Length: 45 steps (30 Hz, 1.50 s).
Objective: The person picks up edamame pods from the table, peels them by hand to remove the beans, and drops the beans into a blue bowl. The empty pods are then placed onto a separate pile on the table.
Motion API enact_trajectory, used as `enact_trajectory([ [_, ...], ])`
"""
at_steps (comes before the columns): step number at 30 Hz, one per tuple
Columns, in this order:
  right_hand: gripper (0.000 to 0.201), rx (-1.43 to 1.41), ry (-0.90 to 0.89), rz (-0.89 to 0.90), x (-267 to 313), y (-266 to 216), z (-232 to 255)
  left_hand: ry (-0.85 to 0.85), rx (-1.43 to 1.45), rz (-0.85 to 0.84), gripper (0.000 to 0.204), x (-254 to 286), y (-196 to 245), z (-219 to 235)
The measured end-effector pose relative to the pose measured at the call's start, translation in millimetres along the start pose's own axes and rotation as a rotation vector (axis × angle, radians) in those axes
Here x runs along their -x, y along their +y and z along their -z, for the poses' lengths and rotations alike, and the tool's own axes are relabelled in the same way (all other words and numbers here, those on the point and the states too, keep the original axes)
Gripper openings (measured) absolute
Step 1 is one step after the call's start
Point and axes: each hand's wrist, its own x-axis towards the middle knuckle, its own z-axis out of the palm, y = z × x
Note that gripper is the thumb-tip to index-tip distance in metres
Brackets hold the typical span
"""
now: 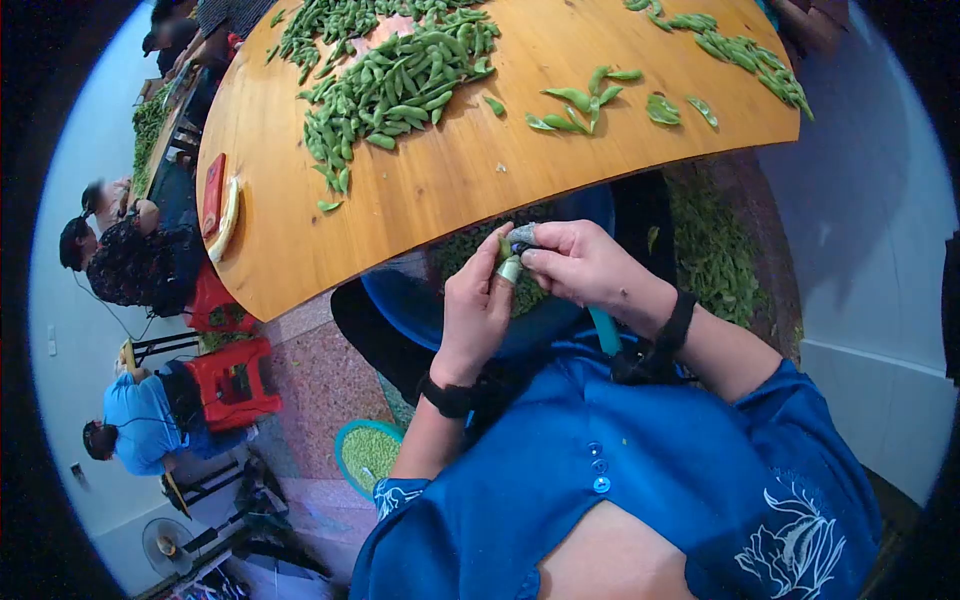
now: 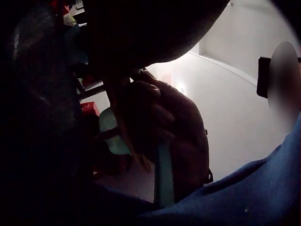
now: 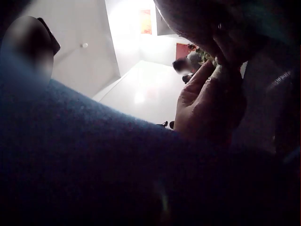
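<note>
In the head view both hands meet over a blue basin (image 1: 390,300), just below the table edge. The left hand (image 1: 478,305) pinches a green pod (image 1: 505,248) between thumb and finger, with a pale wrap on one digit. Touching the same spot, the right hand (image 1: 585,262) has thumb and a wrapped finger pressed together at the pod; the fingers cover most of it. The left wrist view is very dark. In the right wrist view, the left hand (image 3: 207,103) holds something green at its fingertips.
A wooden table (image 1: 430,190) carries a large heap of green pods (image 1: 400,85), a few loose pods (image 1: 580,100), and a red phone-like object (image 1: 213,195). A green-rimmed container of beans (image 1: 368,455) stands lower left. More pods (image 1: 715,250) lie right of the basin. Other people sit at left.
</note>
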Motion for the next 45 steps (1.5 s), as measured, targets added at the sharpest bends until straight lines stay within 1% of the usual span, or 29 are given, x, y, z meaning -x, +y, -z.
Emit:
enact_trajectory([
  [2,0.014,-0.125,-0.04,-0.136,2.7,-7.6,3.1,-0.072,0.145,0.123,0.041,0.6,3.4,3.5],
  [3,0.014,-0.126,-0.038,-0.138,1.4,-4.3,5.3,-0.074,0.146,0.124,0.041,0.7,3.7,5.5],
  [5,0.013,-0.208,-0.094,-0.142,-2.1,5.6,9.8,-0.145,0.485,0.289,0.04,1.7,3.0,9.8],
  [6,0.013,-0.207,-0.094,-0.143,-2.4,4.5,11.5,-0.145,0.487,0.289,0.04,2.0,1.6,12.0],
  [8,0.013,-0.269,-0.147,-0.228,-2.9,1.7,13.1,-0.183,0.771,0.43,0.04,2.6,-2.5,14.7],
  [9,0.013,-0.269,-0.147,-0.229,-3.3,2.1,13.2,-0.188,0.931,0.441,0.04,3.0,-6.9,12.7],
  [10,0.013,-0.274,-0.143,-0.256,-4.0,2.3,13.2,-0.188,0.932,0.441,0.04,3.7,-10.7,10.5],
  [12,0.013,-0.277,-0.138,-0.281,-5.0,2.2,12.5,-0.15,1.099,0.456,0.037,2.9,-14.2,6.8],
  [13,0.013,-0.213,-0.104,-0.25,-5.1,2.4,10.9,-0.149,1.099,0.455,0.037,2.5,-13.4,5.2],
  [15,0.014,-0.146,-0.077,-0.219,-4.8,0.7,6.0,-0.124,0.742,0.429,0.033,2.2,-9.9,1.5],
  [16,0.017,-0.101,-0.038,-0.186,-3.8,-3.3,2.8,-0.118,0.742,0.428,0.033,1.8,-9.8,-0.2],
  [17,0.02,-0.056,0.0,-0.151,-3.2,-5.3,0.4,-0.074,0.761,0.435,0.03,1.6,-10.4,-1.9],
  [18,0.02,-0.053,-0.007,-0.15,-3.9,-3.2,-1.1,-0.029,0.78,0.44,0.026,1.3,-11.5,-2.4],
  [20,0.023,0.111,0.056,0.016,-5.7,3.3,-3.7,-0.012,0.751,0.409,0.026,1.7,-15.0,-1.4],
  [22,0.022,0.112,0.078,0.05,-5.1,0.8,-6.8,0.005,0.725,0.383,0.026,3.6,-19.5,-0.5],
  [23,0.021,0.113,0.104,0.085,-4.4,-1.3,-8.2,-0.039,0.718,0.385,0.023,4.2,-22.2,0.8],
  [24,0.021,0.116,0.098,0.086,-3.7,-4.9,-8.9,-0.082,0.711,0.385,0.021,3.2,-21.2,2.0],
  [25,0.022,0.081,0.111,0.081,-3.1,-9.4,-9.3,-0.076,0.711,0.383,0.021,2.3,-19.0,3.2],
  [27,0.022,0.046,0.122,0.074,-3.2,-9.7,-8.7,-0.125,0.775,0.427,0.02,2.5,-12.4,5.5],
  [30,0.021,0.12,0.093,0.107,-4.9,-5.8,-2.3,-0.104,0.768,0.441,0.021,1.9,-16.4,4.5],
  [31,0.021,0.076,0.068,0.047,-4.9,-6.7,0.2,-0.096,0.769,0.44,0.021,1.7,-18.6,4.5],
  [32,0.021,0.03,0.043,-0.014,-4.6,-7.2,2.1,-0.144,0.798,0.424,0.02,1.5,-21.2,4.6],
  [33,0.021,0.032,0.037,-0.014,-4.3,-7.1,3.4,-0.194,0.827,0.407,0.02,1.8,-23.0,4.8],
  [35,0.021,-0.123,0.015,-0.066,-4.0,-6.9,5.8,-0.195,0.862,0.391,0.02,3.0,-24.6,3.3],
  [37,0.022,-0.158,0.011,-0.078,-3.3,-8.3,7.9,-0.199,0.899,0.377,0.02,3.4,-22.7,3.4],
  [38,0.022,-0.194,0.009,-0.089,-3.0,-8.9,8.8,-0.173,0.888,0.424,0.02,3.3,-20.6,4.7],
  [39,0.022,-0.193,0.007,-0.091,-3.1,-8.4,9.4,-0.145,0.876,0.471,0.02,3.3,-19.0,5.6],
  [43,0.023,-0.176,-0.014,-0.1,-3.9,-4.4,9.7,-0.157,0.926,0.484,0.019,4.3,-18.0,6.9],
  [45,0.023,-0.182,-0.026,-0.103,-4.0,-4.0,8.5,-0.151,0.921,0.523,0.018,4.9,-15.2,8.0],
])
